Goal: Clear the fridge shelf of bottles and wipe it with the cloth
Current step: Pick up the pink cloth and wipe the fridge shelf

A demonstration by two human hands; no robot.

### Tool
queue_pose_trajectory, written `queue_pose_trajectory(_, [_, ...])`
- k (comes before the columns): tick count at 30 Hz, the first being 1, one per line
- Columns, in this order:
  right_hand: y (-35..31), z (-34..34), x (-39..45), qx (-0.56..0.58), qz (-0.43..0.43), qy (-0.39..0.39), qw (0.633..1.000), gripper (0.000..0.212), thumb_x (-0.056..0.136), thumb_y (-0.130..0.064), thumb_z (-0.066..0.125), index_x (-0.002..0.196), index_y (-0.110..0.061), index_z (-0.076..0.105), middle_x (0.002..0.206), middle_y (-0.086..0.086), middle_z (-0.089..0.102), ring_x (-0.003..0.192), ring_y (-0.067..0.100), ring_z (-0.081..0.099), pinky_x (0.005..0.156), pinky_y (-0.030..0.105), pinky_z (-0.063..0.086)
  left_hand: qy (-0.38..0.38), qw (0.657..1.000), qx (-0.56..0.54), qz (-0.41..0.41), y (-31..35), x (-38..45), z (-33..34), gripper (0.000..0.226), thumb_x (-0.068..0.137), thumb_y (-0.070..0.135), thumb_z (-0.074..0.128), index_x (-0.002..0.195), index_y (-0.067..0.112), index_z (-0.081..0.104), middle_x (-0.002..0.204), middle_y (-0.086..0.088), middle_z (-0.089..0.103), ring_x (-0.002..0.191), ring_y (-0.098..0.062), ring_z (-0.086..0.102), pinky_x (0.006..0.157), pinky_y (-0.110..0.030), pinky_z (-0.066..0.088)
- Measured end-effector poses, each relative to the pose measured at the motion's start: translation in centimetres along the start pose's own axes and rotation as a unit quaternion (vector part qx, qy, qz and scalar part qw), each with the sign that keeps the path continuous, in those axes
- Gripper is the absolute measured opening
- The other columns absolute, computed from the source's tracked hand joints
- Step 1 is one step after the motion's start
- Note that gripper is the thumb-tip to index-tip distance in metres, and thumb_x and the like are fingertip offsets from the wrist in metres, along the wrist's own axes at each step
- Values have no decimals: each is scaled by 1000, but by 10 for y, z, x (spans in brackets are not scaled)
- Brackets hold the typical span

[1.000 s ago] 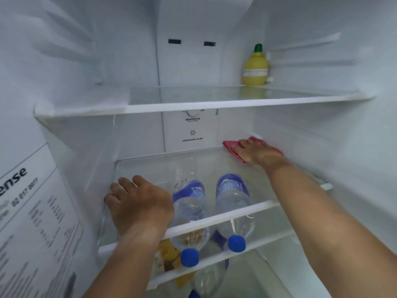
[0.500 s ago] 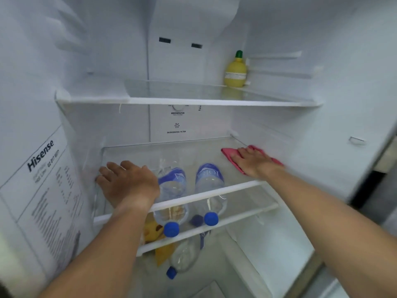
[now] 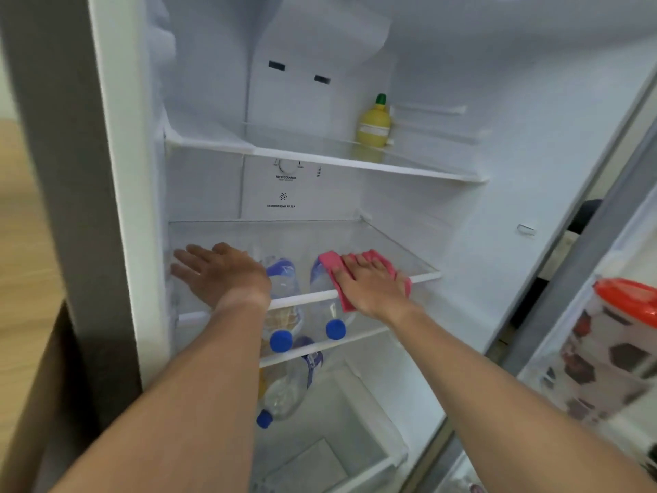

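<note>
The middle glass shelf (image 3: 423, 277) of the open fridge carries no bottles. My right hand (image 3: 371, 288) lies flat on a pink cloth (image 3: 329, 262) and presses it onto the shelf's front edge, right of centre. My left hand (image 3: 220, 274) rests palm down on the left part of the same shelf with its fingers spread and nothing in it. Two clear water bottles with blue caps, the left (image 3: 284, 282) and the right (image 3: 332, 314), lie on the shelf below and show through the glass. A third water bottle (image 3: 288, 389) lies lower still.
A yellow lemon-shaped bottle (image 3: 373, 126) with a green cap stands at the back right of the upper shelf (image 3: 320, 161). A patterned jar (image 3: 611, 354) with an orange lid sits in the door rack on the right. A clear drawer (image 3: 337, 443) is at the bottom.
My right hand has dragged the cloth from the shelf's back right to its front edge. My left hand has flattened and spread its fingers. My head has pulled back from the fridge.
</note>
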State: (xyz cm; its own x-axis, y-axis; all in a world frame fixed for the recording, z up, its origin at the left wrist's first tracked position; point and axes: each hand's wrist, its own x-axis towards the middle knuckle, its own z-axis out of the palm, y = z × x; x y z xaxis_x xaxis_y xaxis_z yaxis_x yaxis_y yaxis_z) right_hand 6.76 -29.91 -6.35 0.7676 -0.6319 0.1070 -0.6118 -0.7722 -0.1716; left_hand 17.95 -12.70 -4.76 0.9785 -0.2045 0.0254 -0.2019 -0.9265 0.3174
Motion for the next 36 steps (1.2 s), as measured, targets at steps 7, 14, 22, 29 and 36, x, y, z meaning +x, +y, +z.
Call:
queue_pose_trajectory(7, [-79, 17, -38, 59, -167, 10, 984, 56, 99, -53, 18, 149, -37, 38, 160, -14, 31, 151, 14, 16, 116, 61, 6, 11, 999, -45, 14, -19, -38, -12, 64, 101, 25, 38, 156, 2, 14, 164, -26, 8, 152, -43, 9, 124, -49, 18])
queue_pose_trajectory(14, [-82, 13, -79, 105, -252, -7, 962, 51, 103, -53, 15, 152, -48, 26, 160, -20, 30, 151, 2, 8, 121, 47, 2, -1, 992, -65, 109, -45, -87, -25, 60, 100, 13, 49, 152, 5, 22, 158, -22, 24, 147, -36, 26, 119, -37, 26])
queue_pose_trajectory(22, [-75, 4, -135, 187, -242, -32, 952, 50, 108, -40, 25, 157, -29, 29, 164, -8, 24, 152, 4, 7, 124, 39, 11, -42, 980, -53, 187, -62, -130, -39, 46, 99, 15, 53, 144, 12, 42, 154, -19, 32, 146, -36, 29, 121, -43, 30])
queue_pose_trajectory(29, [-68, 7, -216, 290, -189, -32, 938, 49, 106, -45, 24, 155, -39, 23, 160, -9, 33, 145, 12, 33, 119, 45, 28, -154, 925, -289, 194, -68, -169, -62, 29, 90, 3, 46, 65, 16, 54, 74, -4, 57, 68, -15, 51, 65, -26, 41])
queue_pose_trajectory(36, [-79, -29, -268, 373, -151, 9, 915, 48, 96, -57, 28, 144, -54, 29, 143, -5, 47, 132, 20, 47, 110, 48, 40, -157, 895, -352, 224, -82, -212, -103, 20, 90, 10, 52, 90, 7, 71, 85, -7, 70, 80, -25, 66, 70, -30, 54])
